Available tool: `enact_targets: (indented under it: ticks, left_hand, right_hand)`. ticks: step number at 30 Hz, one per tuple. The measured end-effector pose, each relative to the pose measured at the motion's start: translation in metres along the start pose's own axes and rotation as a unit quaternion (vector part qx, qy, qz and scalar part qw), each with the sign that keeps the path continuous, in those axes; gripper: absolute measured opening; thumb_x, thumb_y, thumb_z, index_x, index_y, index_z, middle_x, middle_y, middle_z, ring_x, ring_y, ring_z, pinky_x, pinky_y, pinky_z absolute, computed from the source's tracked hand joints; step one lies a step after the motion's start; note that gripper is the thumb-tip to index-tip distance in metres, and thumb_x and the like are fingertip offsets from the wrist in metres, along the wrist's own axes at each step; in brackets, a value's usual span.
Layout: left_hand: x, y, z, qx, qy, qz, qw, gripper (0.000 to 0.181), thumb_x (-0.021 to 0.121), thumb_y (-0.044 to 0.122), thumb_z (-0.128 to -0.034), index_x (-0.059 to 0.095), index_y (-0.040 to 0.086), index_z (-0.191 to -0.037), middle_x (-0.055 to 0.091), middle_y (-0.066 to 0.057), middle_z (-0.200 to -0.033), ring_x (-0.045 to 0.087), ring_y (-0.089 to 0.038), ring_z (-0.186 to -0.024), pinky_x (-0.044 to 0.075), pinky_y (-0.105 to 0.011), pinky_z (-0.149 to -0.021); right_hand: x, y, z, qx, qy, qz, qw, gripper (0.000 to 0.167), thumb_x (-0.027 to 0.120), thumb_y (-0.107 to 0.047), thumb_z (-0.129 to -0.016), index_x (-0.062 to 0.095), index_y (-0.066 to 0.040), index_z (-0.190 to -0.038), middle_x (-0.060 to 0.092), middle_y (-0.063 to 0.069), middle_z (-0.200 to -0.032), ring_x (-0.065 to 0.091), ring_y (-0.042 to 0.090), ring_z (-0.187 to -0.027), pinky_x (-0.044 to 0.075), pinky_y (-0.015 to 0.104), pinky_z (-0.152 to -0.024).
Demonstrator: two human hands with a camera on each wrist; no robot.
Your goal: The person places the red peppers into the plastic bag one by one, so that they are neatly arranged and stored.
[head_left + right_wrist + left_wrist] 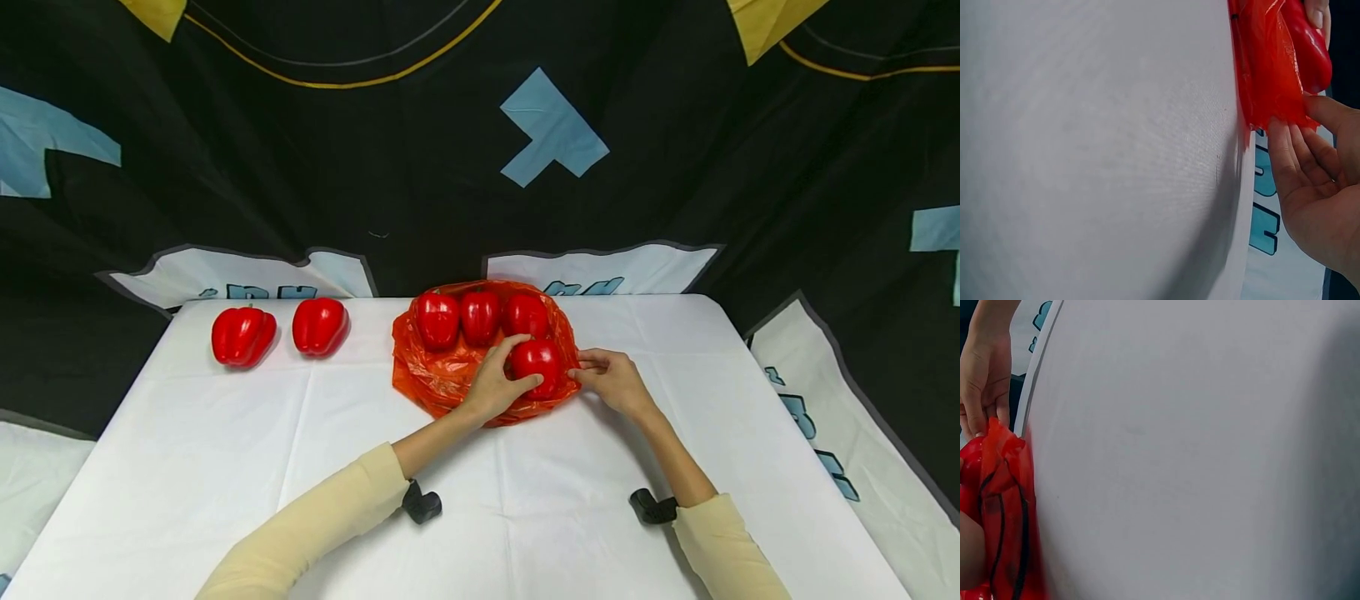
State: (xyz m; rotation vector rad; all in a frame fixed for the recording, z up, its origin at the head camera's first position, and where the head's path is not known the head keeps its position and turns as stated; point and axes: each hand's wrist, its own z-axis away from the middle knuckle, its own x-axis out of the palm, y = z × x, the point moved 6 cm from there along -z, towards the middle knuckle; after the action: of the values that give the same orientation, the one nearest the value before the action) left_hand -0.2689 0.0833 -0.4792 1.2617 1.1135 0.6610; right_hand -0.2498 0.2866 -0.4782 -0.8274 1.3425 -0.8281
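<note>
A red plastic bag (442,379) lies spread on the white table, with three red peppers in a row at its back, one of them a pepper (438,320) at the left. The left hand (495,385) grips a fourth red pepper (536,365) at the bag's right side, thumb in front and fingers behind. The right hand (611,382) pinches the bag's right edge between thumb and fingers. In the right wrist view the right hand (1319,181) holds the bag's rim (1269,69) beside the pepper (1310,53). The left wrist view shows the bag (1010,512) at its left edge.
Two more red peppers, one (243,337) at the far left and one (320,327) nearer the bag, rest on the white table (225,450). Behind the table hangs a black cloth (420,183) with blue and yellow shapes. Dark devices are at both wrists.
</note>
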Motion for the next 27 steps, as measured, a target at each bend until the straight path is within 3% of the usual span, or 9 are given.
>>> enact_targets:
  ticks: [6, 10, 27]
  left_hand:
    - [-0.001, -0.002, -0.003, 0.005, -0.010, -0.016, 0.9998, 0.066, 0.076, 0.019, -0.0892, 0.046, 0.015, -0.147, 0.044, -0.016, -0.143, 0.045, -0.034, -0.131, 0.044, -0.053, -0.103]
    - [-0.001, -0.003, -0.005, 0.002, -0.014, -0.024, 0.9996, 0.067, 0.076, 0.022, -0.0895, 0.045, 0.016, -0.148, 0.044, -0.016, -0.144, 0.046, -0.035, -0.130, 0.045, -0.053, -0.102]
    - [-0.003, -0.002, -0.005, -0.001, -0.014, -0.032, 0.9994, 0.068, 0.077, 0.024, -0.0890, 0.045, 0.017, -0.149, 0.044, -0.016, -0.143, 0.045, -0.034, -0.131, 0.044, -0.053, -0.103]
  right_hand:
    - [-0.001, -0.011, 0.004, 0.000, -0.001, 0.011, 0.9999, 0.036, 0.071, -0.009, -0.093, 0.064, 0.011, -0.122, 0.070, 0.020, -0.106, 0.068, 0.029, -0.093, 0.056, 0.028, -0.078]
    - [-0.001, -0.001, 0.000, 0.001, 0.000, 0.013, 0.9999, 0.037, 0.073, -0.012, -0.092, 0.065, 0.008, -0.123, 0.070, 0.018, -0.107, 0.068, 0.028, -0.093, 0.056, 0.027, -0.077]
    - [0.000, 0.000, -0.002, -0.004, -0.001, 0.007, 1.0000, 0.036, 0.072, -0.012, -0.093, 0.065, 0.009, -0.121, 0.070, 0.017, -0.105, 0.068, 0.025, -0.091, 0.055, 0.024, -0.076]
